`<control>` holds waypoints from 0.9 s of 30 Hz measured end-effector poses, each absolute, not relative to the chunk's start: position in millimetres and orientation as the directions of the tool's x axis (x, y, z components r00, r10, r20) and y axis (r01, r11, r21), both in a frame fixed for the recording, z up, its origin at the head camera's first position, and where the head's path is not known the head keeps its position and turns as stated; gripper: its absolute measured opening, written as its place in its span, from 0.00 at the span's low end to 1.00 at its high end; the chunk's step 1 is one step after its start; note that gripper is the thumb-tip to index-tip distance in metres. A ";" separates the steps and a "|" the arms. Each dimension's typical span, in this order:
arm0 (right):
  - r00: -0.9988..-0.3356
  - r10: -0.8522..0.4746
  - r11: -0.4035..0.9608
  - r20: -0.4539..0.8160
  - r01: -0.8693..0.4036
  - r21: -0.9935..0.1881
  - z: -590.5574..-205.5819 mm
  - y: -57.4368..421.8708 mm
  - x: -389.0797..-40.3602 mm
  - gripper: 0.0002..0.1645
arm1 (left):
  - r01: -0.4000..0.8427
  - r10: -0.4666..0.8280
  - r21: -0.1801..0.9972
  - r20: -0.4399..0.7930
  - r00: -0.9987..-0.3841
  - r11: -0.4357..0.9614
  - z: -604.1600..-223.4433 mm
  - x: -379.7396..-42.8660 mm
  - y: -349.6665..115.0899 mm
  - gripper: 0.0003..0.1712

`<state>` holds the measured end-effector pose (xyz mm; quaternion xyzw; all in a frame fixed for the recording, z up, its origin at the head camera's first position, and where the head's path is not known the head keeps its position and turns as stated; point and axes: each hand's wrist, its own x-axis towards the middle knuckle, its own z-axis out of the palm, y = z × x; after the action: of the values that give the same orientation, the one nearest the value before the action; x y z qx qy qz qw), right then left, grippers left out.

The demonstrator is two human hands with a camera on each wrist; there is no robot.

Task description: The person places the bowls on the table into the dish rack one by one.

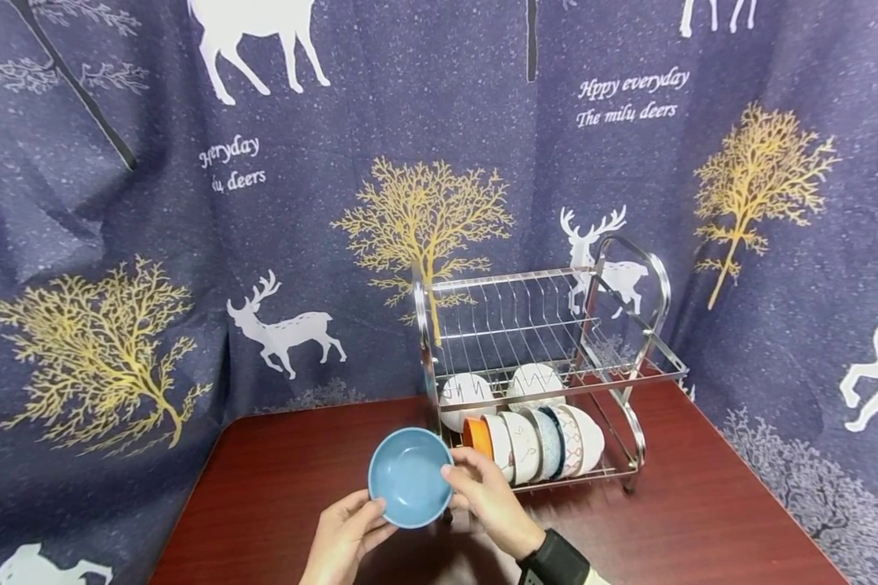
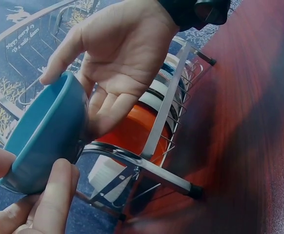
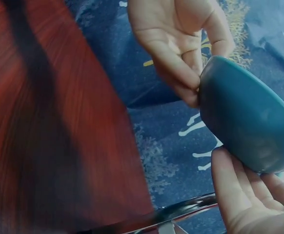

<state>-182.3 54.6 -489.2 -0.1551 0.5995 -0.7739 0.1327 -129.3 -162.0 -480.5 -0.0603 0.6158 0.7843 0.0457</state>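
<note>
A blue bowl (image 1: 411, 478) is held up between both hands, its open side turned toward the head camera. My left hand (image 1: 349, 530) pinches the rim at the lower left, thumb inside and fingers on the outer wall. On the other side my right hand (image 1: 492, 497) grips the rim, thumb over the edge and fingers behind. The left wrist view shows the bowl (image 2: 47, 134) tilted on its side, with the rack behind it. In the right wrist view the bowl's smooth outer wall (image 3: 249, 117) faces the camera, fingers of both hands at its edges.
A two-tier metal dish rack (image 1: 541, 390) stands to the right on the red-brown table (image 1: 293, 463). Its lower tier holds an orange bowl (image 1: 477, 436) and several patterned bowls (image 1: 524, 445) in a row, with white bowls (image 1: 467, 398) behind. A deer-print curtain (image 1: 285, 244) hangs around the table.
</note>
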 end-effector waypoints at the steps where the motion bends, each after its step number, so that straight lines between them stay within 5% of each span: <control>1: -0.917 -0.391 -0.264 0.076 0.033 -0.964 -489.8 55.0 -182.3 0.26 | -0.147 -0.002 0.960 -0.152 -0.988 -0.239 -480.3 -129.6 -161.4 0.25; 20: -0.922 -0.382 -0.358 0.060 0.088 -0.929 -485.7 72.0 -181.4 0.28 | -0.125 0.034 0.942 -0.120 -0.992 -0.311 -484.8 -142.2 -149.1 0.25; 27: -0.942 -0.334 -0.360 0.028 0.100 -0.928 -481.0 85.4 -183.0 0.28 | -0.077 -0.058 0.983 -0.088 -0.994 -0.166 -496.6 -158.0 -133.0 0.19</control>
<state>-183.0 85.4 -481.0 -0.1063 0.5500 -0.8176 0.1329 -158.0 -133.0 -496.6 -0.0525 0.6456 0.7618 0.0062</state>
